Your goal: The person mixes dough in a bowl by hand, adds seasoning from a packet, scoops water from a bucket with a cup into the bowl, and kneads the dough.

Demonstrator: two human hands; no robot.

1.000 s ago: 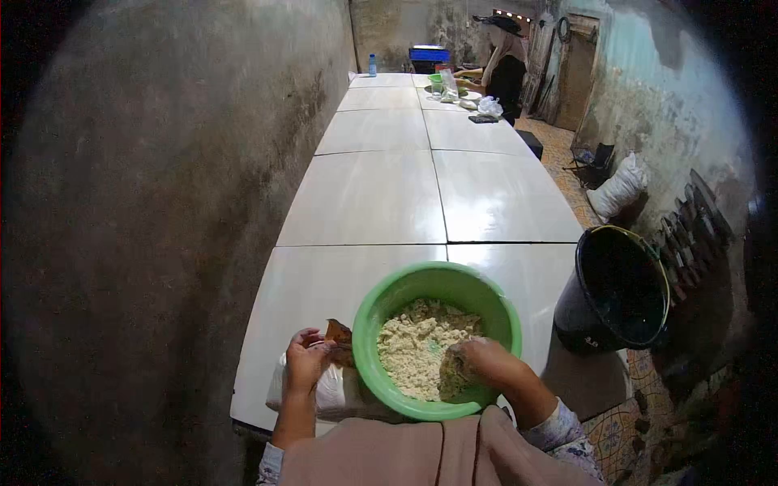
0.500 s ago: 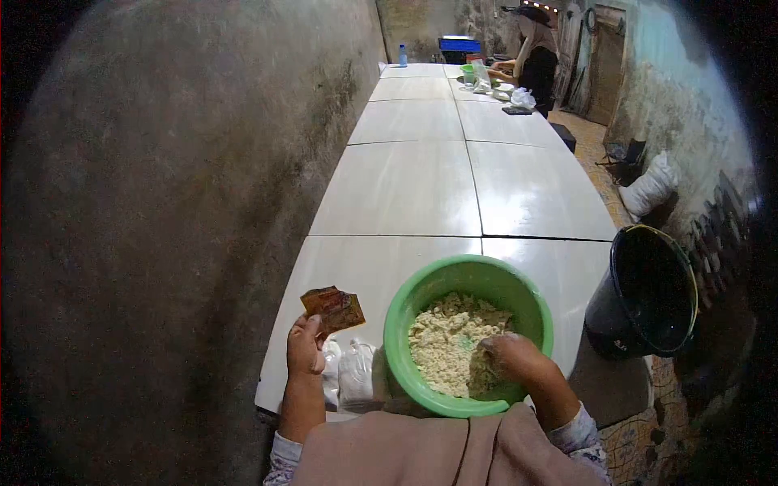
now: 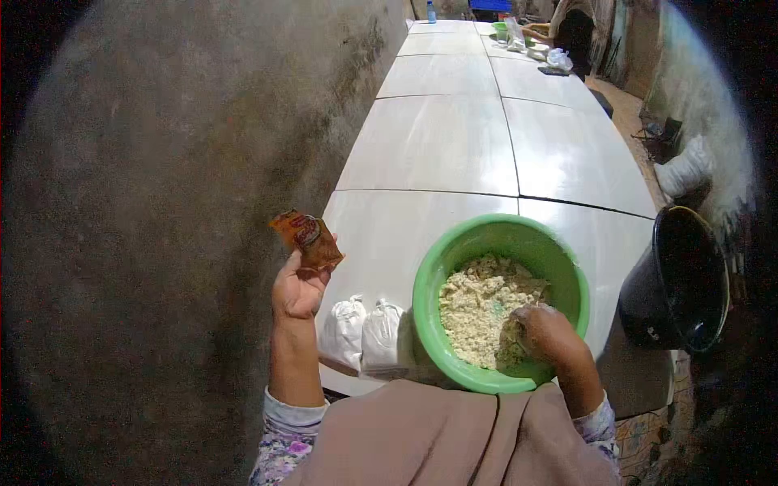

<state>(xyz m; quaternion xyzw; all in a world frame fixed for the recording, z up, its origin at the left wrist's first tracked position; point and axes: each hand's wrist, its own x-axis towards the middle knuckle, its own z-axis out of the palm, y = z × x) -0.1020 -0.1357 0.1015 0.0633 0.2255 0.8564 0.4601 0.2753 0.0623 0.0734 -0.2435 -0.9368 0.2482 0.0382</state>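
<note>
Our left hand (image 3: 301, 290) pinches the brown packet (image 3: 312, 241); the green bowl (image 3: 429, 296) lies to that hand's right — nearer our right hand (image 3: 551, 332), which reaches inside to the crumbly mixture (image 3: 476, 312), its grip hidden from us.

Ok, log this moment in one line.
left hand: holds small brown printed packet | right hand: touching pale crumbly mixture inside round green plastic basin
</note>
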